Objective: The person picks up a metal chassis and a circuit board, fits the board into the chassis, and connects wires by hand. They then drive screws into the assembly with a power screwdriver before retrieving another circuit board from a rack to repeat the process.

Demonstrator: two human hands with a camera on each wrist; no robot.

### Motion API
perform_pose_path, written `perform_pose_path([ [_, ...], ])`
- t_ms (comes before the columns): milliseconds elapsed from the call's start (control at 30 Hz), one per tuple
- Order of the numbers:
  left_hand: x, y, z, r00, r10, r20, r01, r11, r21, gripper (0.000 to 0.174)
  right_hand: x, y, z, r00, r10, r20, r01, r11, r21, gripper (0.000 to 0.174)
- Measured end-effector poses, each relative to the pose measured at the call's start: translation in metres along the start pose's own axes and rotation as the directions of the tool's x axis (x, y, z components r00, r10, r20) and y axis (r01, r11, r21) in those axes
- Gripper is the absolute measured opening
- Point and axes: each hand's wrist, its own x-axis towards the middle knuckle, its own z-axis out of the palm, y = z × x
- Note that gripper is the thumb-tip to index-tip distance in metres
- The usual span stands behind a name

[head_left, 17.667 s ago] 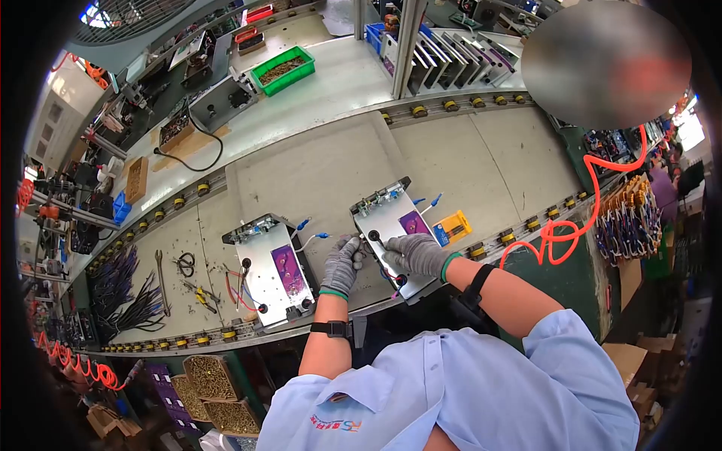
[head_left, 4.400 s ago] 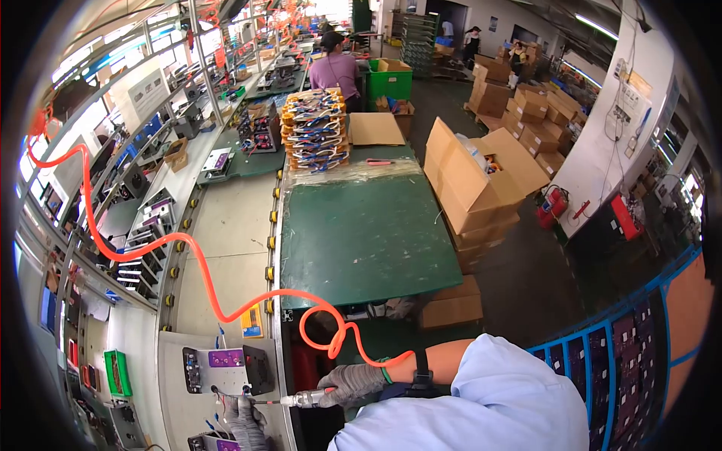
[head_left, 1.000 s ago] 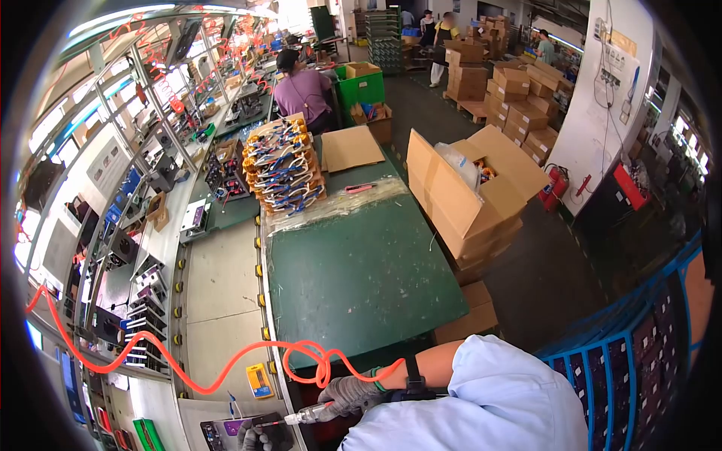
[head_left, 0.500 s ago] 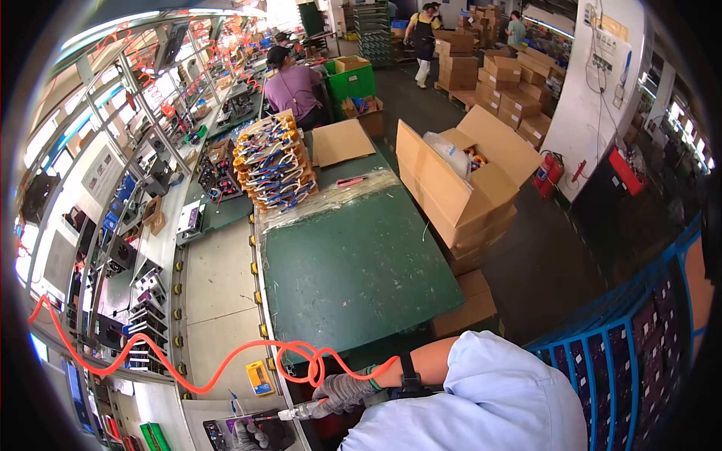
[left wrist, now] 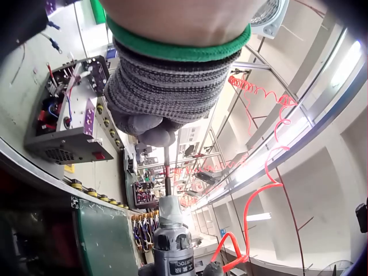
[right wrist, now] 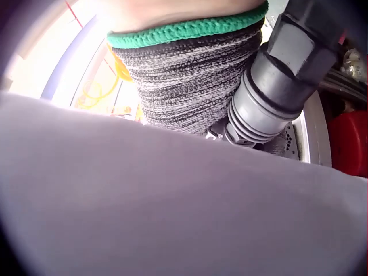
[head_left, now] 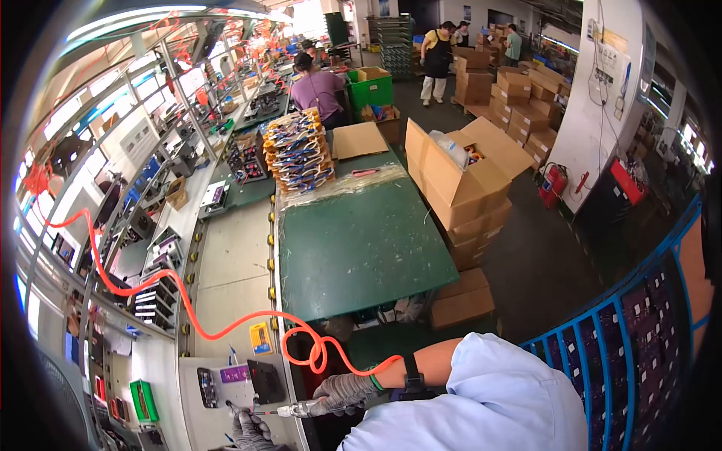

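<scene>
My gloved right hand [head_left: 342, 394] grips an air screwdriver [head_left: 298, 410], held level with its bit pointing left. An orange hose runs from the tool. The gloved left hand [left wrist: 167, 95] has its fingers curled at the end of the bit [left wrist: 167, 172], pinching there; the fingers hide the bit's tip. Behind the left hand in the head view sits a metal box unit [head_left: 213, 378] with a purple label [head_left: 235, 373] and a black end panel. Pale cloth covers much of the right wrist view, where the glove [right wrist: 178, 86] and a metal hose fitting [right wrist: 282, 75] show.
The orange hose [head_left: 218, 331] loops across the conveyor. A yellow packet [head_left: 260, 338] lies beyond the unit. A green table [head_left: 368, 248] bears stacked wire bundles [head_left: 298, 152]. An open carton [head_left: 451, 180] stands beside it, and several people are further off.
Both hands were bare of tools at a unit 17.7 s ago; by 4.4 s ago the right held the screwdriver. Lately the view has shifted, and the left hand shows off the unit's near side.
</scene>
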Motion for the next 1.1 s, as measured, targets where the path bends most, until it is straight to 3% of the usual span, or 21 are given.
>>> perform_pose_path([
  [200,-0.059,-0.007,-0.065,0.998,-0.063,0.007,0.064,0.996,-0.056,0.017,-0.002,0.009,0.065,0.998,-0.021,0.062,0.027,0.994,-0.101,0.058],
  [233,-0.070,-0.002,-0.073,0.878,0.456,0.147,-0.466,0.743,0.481,0.019,-0.008,0.001,0.071,0.988,0.101,0.119,-0.090,0.992,-0.092,0.063],
  [267,-0.077,-0.002,-0.080,0.531,0.675,0.512,-0.707,0.020,0.707,0.024,-0.012,-0.001,0.079,0.987,0.107,0.119,-0.096,0.991,-0.093,0.063],
  [300,-0.072,-0.023,-0.094,0.610,0.677,0.412,-0.713,0.242,0.658,0.035,-0.015,-0.001,0.086,0.984,0.114,0.140,-0.110,0.993,-0.039,0.063],
  [333,-0.066,-0.044,-0.110,0.613,0.676,0.409,-0.712,0.249,0.657,0.035,-0.017,-0.001,0.091,0.980,0.121,0.160,-0.125,0.992,0.014,0.064],
  [367,-0.059,-0.065,-0.127,0.807,0.517,0.286,-0.589,0.668,0.454,0.034,-0.015,0.004,0.097,0.979,0.129,0.159,-0.133,0.991,0.012,0.064],
  [400,-0.051,-0.087,-0.141,0.931,0.273,0.241,-0.316,0.935,0.161,0.034,-0.010,0.011,0.104,0.988,0.079,0.134,-0.078,0.997,-0.017,0.060],
  [467,-0.052,-0.100,-0.149,0.906,0.365,0.215,-0.412,0.877,0.249,0.019,0.000,0.021,0.111,0.993,0.030,0.117,-0.025,0.999,-0.045,0.058],
  [500,-0.063,-0.087,-0.143,0.967,0.201,0.156,-0.204,0.979,0.002,0.018,0.006,0.025,0.113,0.988,0.055,0.141,-0.043,0.995,-0.088,0.058],
  [533,-0.072,-0.079,-0.141,0.990,0.017,0.142,0.019,0.967,-0.254,0.023,0.008,0.026,0.117,0.983,0.082,0.166,-0.061,0.990,-0.129,0.060],
  [633,-0.079,-0.102,-0.158,0.993,-0.117,0.001,0.112,0.946,-0.303,0.033,0.010,0.028,0.127,0.979,0.151,0.136,-0.131,0.981,-0.146,0.059],
  [667,-0.087,-0.098,-0.152,0.990,-0.143,-0.015,0.134,0.959,-0.248,0.035,-0.006,0.013,0.124,0.996,0.087,0.026,-0.081,0.979,-0.189,0.062],
  [700,-0.100,-0.100,-0.157,0.996,-0.076,-0.052,0.073,0.996,-0.054,0.023,-0.010,-0.001,0.121,0.984,0.173,0.031,-0.158,0.948,-0.275,0.062],
  [733,-0.112,-0.107,-0.168,0.994,-0.033,-0.104,0.049,0.988,0.149,0.016,0.005,0.023,0.119,1.000,-0.002,0.012,0.006,0.951,-0.308,0.059],
  [767,-0.118,-0.119,-0.181,0.952,-0.280,-0.121,0.290,0.954,0.075,0.029,0.006,0.027,0.116,0.996,-0.025,0.083,0.033,0.995,-0.092,0.054],
  [800,-0.119,-0.132,-0.195,0.996,-0.089,0.007,0.072,0.850,0.521,0.039,0.007,0.018,0.112,0.994,0.080,0.075,-0.058,0.963,-0.264,0.054],
  [833,-0.120,-0.141,-0.204,0.965,-0.240,-0.107,0.254,0.752,0.608,0.046,0.018,0.029,0.116,0.993,0.074,0.093,-0.061,0.989,-0.137,0.051],
  [900,-0.110,-0.151,-0.212,0.937,-0.334,-0.101,0.311,0.671,0.673,0.056,0.018,0.040,0.113,0.984,0.169,0.055,-0.158,0.974,-0.161,0.044],
  [933,-0.099,-0.183,-0.222,0.958,-0.252,-0.139,0.275,0.662,0.697,0.059,0.021,0.036,0.113,0.978,0.197,0.074,-0.183,0.970,-0.162,0.045],
  [967,-0.088,-0.176,-0.216,0.935,-0.335,-0.116,0.322,0.666,0.673,0.059,0.024,0.042,0.111,0.974,0.204,0.093,-0.184,0.965,-0.186,0.046],
  [1100,-0.049,-0.221,-0.211,0.957,-0.258,-0.133,0.270,0.622,0.735,0.060,0.037,0.050,0.118,0.964,0.243,0.108,-0.213,0.949,-0.230,0.047],
])
